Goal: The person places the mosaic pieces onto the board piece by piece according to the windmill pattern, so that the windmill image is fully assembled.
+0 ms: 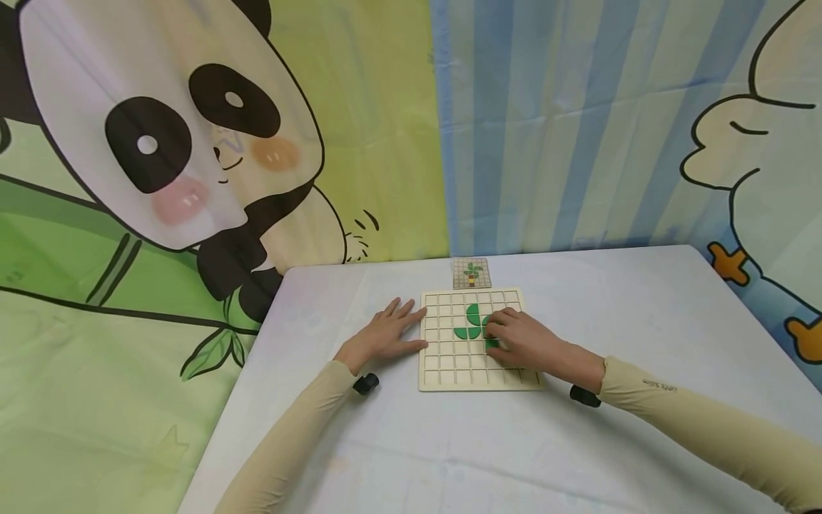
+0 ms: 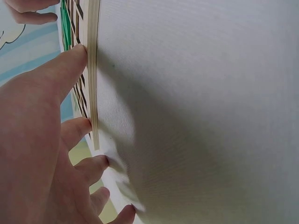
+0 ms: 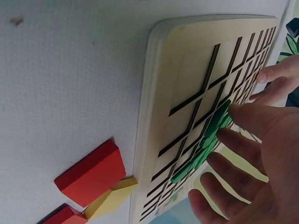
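Note:
A pale wooden grid board (image 1: 449, 380) lies flat on the table with several green rounded pieces (image 1: 473, 313) set in its cells. My left hand (image 1: 385, 334) rests by the board's left side, fingers spread; in the left wrist view its thumb (image 2: 74, 58) touches the board's edge. Over the right half of the board, my right hand (image 1: 526, 339) has its thumb and index finger at opposite sides of a green piece (image 3: 217, 121), lightly pinching it in the grid. The other fingers hover bent above more green pieces, partly hiding them in the head view.
A small pattern card (image 1: 472, 273) with a green design lies just behind the board. Beside the board, the right wrist view shows a red block (image 3: 91, 172), a yellow block (image 3: 110, 198) and another red block (image 3: 63, 215). A printed cloth (image 1: 546, 128) hangs behind the white table (image 1: 449, 457).

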`<action>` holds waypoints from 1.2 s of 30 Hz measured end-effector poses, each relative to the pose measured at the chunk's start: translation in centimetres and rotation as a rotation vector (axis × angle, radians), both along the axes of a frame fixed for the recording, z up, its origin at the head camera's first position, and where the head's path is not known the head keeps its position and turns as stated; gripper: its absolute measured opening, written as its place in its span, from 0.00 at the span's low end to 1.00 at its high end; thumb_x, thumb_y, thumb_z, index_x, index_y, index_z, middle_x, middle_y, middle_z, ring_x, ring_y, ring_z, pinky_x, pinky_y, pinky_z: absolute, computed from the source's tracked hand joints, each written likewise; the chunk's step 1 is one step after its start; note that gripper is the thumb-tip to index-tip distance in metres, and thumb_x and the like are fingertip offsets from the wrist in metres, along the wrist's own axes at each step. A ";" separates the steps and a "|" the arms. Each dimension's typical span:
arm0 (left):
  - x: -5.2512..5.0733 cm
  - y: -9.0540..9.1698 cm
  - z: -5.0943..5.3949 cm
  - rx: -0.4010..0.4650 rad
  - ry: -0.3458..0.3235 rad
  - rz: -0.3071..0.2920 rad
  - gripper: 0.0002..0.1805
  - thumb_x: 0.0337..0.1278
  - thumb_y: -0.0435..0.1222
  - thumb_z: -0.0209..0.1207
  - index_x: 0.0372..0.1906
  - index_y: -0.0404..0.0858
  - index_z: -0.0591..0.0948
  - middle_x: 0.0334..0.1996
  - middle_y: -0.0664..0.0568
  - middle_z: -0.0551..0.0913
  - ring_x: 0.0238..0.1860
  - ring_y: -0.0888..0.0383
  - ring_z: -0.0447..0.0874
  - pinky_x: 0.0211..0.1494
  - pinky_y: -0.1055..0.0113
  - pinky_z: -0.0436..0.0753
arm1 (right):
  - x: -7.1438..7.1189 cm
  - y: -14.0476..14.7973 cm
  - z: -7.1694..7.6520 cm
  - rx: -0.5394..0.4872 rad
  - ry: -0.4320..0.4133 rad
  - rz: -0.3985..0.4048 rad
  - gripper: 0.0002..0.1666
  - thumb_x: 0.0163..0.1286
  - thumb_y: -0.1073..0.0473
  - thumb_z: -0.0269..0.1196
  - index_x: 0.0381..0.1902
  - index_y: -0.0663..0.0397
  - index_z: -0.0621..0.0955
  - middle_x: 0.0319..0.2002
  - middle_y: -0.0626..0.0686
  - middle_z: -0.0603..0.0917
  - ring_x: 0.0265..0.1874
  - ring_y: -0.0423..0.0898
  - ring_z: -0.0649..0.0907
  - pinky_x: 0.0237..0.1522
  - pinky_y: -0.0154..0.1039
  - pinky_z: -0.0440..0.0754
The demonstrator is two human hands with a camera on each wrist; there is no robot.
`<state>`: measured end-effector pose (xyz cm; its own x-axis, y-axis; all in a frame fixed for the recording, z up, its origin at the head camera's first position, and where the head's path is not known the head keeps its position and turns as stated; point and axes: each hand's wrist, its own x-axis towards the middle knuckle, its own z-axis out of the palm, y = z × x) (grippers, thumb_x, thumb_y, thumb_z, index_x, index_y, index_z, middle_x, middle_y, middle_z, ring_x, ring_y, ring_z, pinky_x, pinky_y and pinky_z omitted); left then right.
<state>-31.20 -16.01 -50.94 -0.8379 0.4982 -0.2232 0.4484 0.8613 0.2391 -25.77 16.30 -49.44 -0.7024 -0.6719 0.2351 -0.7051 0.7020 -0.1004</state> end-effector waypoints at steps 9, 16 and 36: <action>0.0 0.0 -0.1 0.010 0.001 -0.004 0.46 0.62 0.71 0.48 0.81 0.61 0.51 0.83 0.52 0.46 0.83 0.46 0.33 0.80 0.39 0.50 | -0.2 0.1 -0.1 -0.039 -0.021 0.084 0.09 0.63 0.60 0.72 0.42 0.50 0.86 0.50 0.54 0.84 0.52 0.54 0.81 0.53 0.51 0.82; 0.0 0.0 -0.2 0.019 0.001 -0.001 0.46 0.62 0.71 0.49 0.81 0.61 0.52 0.82 0.52 0.46 0.83 0.46 0.34 0.79 0.39 0.51 | -0.7 1.0 -0.1 -0.066 -0.071 0.108 0.11 0.65 0.60 0.71 0.46 0.50 0.86 0.53 0.56 0.83 0.54 0.54 0.81 0.55 0.51 0.81; 0.0 0.1 0.0 0.005 0.007 -0.006 0.46 0.62 0.71 0.48 0.81 0.61 0.51 0.82 0.52 0.46 0.83 0.46 0.33 0.79 0.38 0.51 | 2.2 12.0 0.8 -0.019 -0.288 -0.215 0.14 0.60 0.58 0.74 0.44 0.46 0.85 0.52 0.54 0.82 0.53 0.56 0.79 0.54 0.54 0.83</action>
<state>-31.21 -15.89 -50.96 -0.8364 0.5044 -0.2145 0.4555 0.8573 0.2400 -23.61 28.27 -48.61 -0.8667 -0.4985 0.0181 -0.4820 0.8275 -0.2880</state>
